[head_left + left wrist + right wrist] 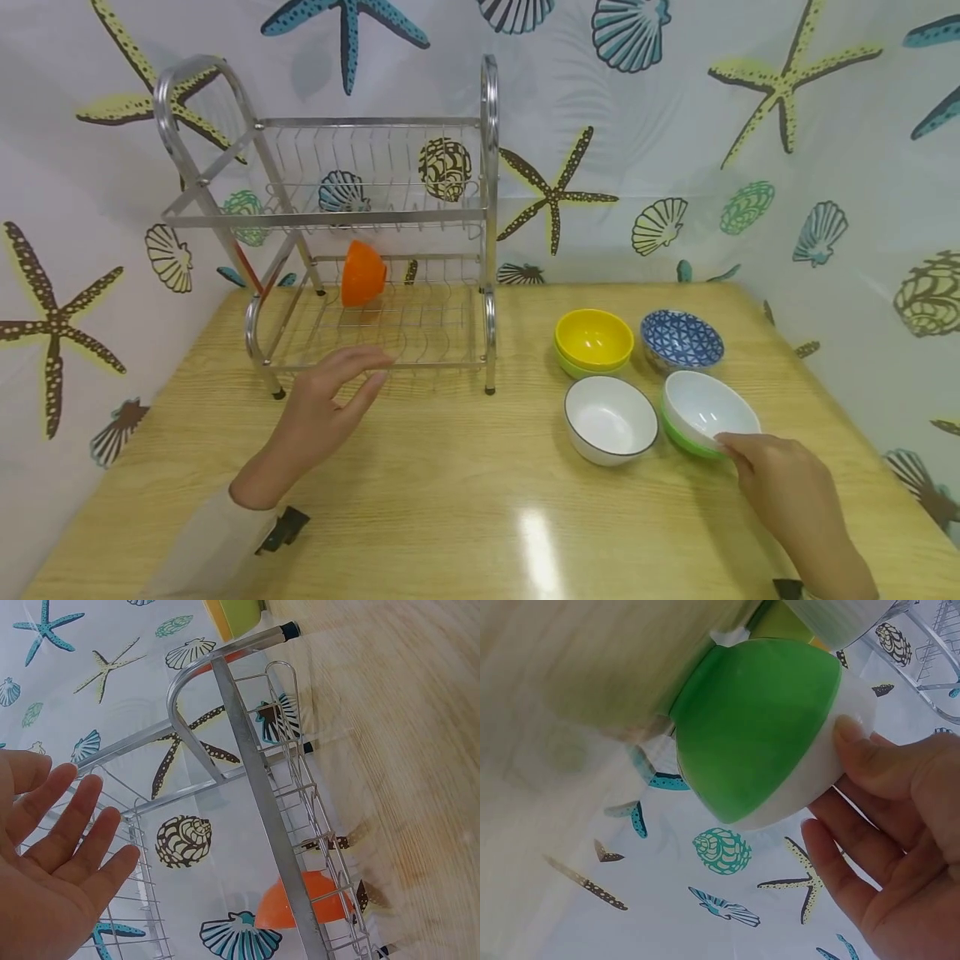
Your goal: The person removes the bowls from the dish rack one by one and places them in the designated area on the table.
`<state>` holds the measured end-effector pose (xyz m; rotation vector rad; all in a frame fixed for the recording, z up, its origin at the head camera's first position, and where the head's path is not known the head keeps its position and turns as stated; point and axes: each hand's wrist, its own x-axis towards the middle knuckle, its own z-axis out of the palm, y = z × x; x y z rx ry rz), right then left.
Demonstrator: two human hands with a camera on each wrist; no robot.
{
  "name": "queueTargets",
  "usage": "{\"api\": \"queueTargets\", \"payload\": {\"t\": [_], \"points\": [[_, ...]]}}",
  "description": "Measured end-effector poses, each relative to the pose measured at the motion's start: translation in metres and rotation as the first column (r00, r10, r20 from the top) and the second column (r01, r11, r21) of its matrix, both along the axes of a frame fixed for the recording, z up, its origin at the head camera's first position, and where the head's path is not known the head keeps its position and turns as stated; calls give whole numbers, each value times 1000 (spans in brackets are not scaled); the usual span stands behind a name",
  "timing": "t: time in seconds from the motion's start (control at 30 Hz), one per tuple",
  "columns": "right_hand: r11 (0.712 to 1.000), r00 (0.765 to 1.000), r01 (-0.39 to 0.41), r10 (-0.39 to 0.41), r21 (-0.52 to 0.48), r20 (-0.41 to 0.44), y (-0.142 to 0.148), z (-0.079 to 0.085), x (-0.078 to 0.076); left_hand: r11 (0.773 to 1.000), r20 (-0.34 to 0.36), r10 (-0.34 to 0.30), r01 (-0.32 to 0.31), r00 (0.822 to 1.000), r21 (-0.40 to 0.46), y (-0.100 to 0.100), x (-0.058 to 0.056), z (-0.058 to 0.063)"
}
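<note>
My right hand (pixel 787 487) pinches the near rim of a white bowl (pixel 705 404), thumb pressed on its outer side in the right wrist view. This bowl sits tilted inside a green bowl (pixel 757 727). To its left stands a white bowl with a dark rim (pixel 609 421). My left hand (pixel 326 408) hovers by the front lower bar of a metal dish rack (pixel 408 365), fingers apart and holding nothing. On the rack's lower tier an orange bowl (pixel 363 275) stands on its side.
A yellow bowl (pixel 594 337) nests in a light green one behind the dark-rimmed bowl. Next to it is a blue patterned bowl (pixel 682 340). The rack's upper tier (pixel 330 218) rises above the orange bowl. A printed curtain (pixel 675 183) borders the wooden table (pixel 450 492).
</note>
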<state>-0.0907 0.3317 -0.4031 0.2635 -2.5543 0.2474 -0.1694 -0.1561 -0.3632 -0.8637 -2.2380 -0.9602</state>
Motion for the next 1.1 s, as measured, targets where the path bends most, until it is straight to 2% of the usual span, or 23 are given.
{"api": "queueTargets", "payload": {"t": [0.33, 0.5, 0.77, 0.9, 1.1], "points": [[1000, 998, -8, 8, 0, 57, -3, 5, 1, 1000, -31, -9, 8, 999, -10, 0, 1, 2], [1000, 998, -20, 20, -4, 67, -7, 8, 5, 1000, -21, -1, 0, 1000, -24, -1, 1, 0], [986, 974, -136, 151, -101, 168, -20, 12, 9, 998, 34, -16, 18, 999, -53, -1, 0, -2], [978, 959, -187, 202, -91, 201, -29, 12, 10, 997, 61, -14, 18, 998, -72, -1, -2, -1], [963, 945, -265, 268, -41, 186, -44, 11, 12, 996, 103, -6, 15, 995, -86, -2, -8, 0]]}}
